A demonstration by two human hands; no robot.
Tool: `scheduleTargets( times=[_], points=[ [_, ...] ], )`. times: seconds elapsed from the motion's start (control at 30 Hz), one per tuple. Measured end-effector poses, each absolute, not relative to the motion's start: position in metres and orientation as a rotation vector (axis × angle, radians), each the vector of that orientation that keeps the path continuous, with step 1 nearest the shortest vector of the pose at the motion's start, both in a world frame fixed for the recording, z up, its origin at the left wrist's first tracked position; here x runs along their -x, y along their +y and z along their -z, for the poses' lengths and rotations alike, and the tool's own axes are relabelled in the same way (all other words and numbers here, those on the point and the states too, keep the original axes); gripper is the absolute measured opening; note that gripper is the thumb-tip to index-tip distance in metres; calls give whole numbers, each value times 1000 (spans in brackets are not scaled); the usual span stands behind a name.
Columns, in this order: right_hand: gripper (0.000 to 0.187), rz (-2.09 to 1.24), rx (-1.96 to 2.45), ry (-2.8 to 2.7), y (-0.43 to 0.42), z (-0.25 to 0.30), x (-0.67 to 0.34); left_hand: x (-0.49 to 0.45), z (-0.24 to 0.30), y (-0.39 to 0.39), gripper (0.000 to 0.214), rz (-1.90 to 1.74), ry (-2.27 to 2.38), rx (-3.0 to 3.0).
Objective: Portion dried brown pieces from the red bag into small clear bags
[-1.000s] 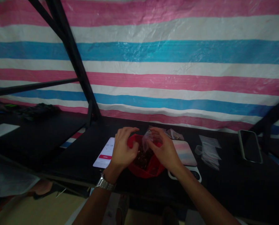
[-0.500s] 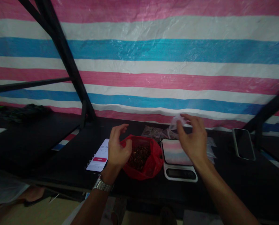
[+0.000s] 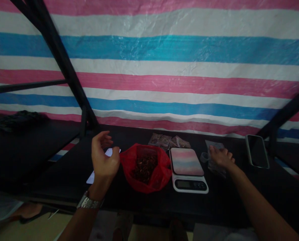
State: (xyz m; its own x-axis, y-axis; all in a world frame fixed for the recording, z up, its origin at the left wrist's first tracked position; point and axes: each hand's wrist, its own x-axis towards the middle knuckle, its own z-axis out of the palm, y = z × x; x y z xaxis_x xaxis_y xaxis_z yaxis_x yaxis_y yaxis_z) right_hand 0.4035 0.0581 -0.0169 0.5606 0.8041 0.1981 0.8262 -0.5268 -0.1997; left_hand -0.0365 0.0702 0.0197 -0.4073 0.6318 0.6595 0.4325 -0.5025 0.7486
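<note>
My left hand [image 3: 104,160], with a metal watch on its wrist, hovers over a lit phone [image 3: 90,178] and covers much of it. Its fingers are loosely bent and apart, holding nothing. Just right of it stands an open red plastic bag [image 3: 162,174] with dark brown dried pieces [image 3: 144,167] inside. My right hand [image 3: 221,156] is down on several clear plastic bags [image 3: 216,170], its fingers curled onto one. A small clear ring-shaped piece [image 3: 204,157] lies beside its fingertips. Between the red bag and those bags sits a white kitchen scale [image 3: 187,162], its plate bare.
Several small filled clear packets [image 3: 164,140] lie behind the scale. Another phone [image 3: 257,151], screen dark, rests at the right. Black frame bars [image 3: 71,78] slope up at both sides before a striped tarp [image 3: 164,67]. Part of another person [image 3: 30,210] shows at lower left.
My right hand has moved right and down from above the scale to the clear bags, and the filmy plastic has left its fingers. My left hand has drawn left, away from the red bag.
</note>
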Motion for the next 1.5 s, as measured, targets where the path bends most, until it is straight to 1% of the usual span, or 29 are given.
scheduleTargets(
  times=[0.07,0.13,0.23,0.27,0.33,0.43,0.5,0.67,0.8,0.9,1.03,1.13,1.2,1.23,1.27,1.33,1.4,1.5],
  points=[
    [64,108,2563,-1273,60,7,-399,37,-19,70,52,-2033,1478,-1608],
    [62,160,2544,-1247,62,-9,-385,36,-18,70,51,-2032,1464,-1612],
    [51,245,2384,-1495,68,-30,-342,30,-18,70,50,-2028,1434,-1638],
    [46,222,2307,-1642,72,-34,-324,27,-19,69,50,-2023,1430,-1646],
    [45,126,2234,-1842,82,-36,-291,19,-20,68,50,-2010,1428,-1660],
    [40,45,2279,-1871,97,-30,-263,9,-23,63,51,-1994,1420,-1688],
    [36,-18,2335,-1837,104,-28,-262,3,-24,60,51,-1989,1404,-1708],
    [34,-182,2410,-1757,104,-31,-279,-9,-25,56,49,-1950,1349,-1732],
    [32,-202,2388,-1753,101,-29,-277,-20,-25,56,48,-1916,1297,-1718],
    [27,-194,2368,-1712,102,-27,-275,-27,-26,55,47,-1903,1276,-1701],
    [26,-254,2307,-1587,103,-34,-284,-35,-30,51,46,-1892,1251,-1674],
    [34,-307,2167,-1516,98,-46,-285,-45,-32,47,36,-1787,1215,-1650],
    [43,-354,1966,-1508,88,-52,-273,-53,-31,45,22,-1579,1100,-1554],
    [45,-405,1835,-1512,81,-53,-264,-58,-30,45,19,-1462,1028,-1494],
    [43,-511,1635,-1492,73,-53,-253,-62,-28,45,22,-1361,962,-1438],
    [34,-737,1332,-1474,58,-50,-229,-67,-24,47,36,-1252,888,-1375],
    [29,-875,1202,-1447,46,-47,-211,-67,-21,49,45,-1247,875,-1368],
    [24,-988,1109,-1413,37,-47,-200,-60,-21,51,49,-1221,863,-1380]
  ],
)
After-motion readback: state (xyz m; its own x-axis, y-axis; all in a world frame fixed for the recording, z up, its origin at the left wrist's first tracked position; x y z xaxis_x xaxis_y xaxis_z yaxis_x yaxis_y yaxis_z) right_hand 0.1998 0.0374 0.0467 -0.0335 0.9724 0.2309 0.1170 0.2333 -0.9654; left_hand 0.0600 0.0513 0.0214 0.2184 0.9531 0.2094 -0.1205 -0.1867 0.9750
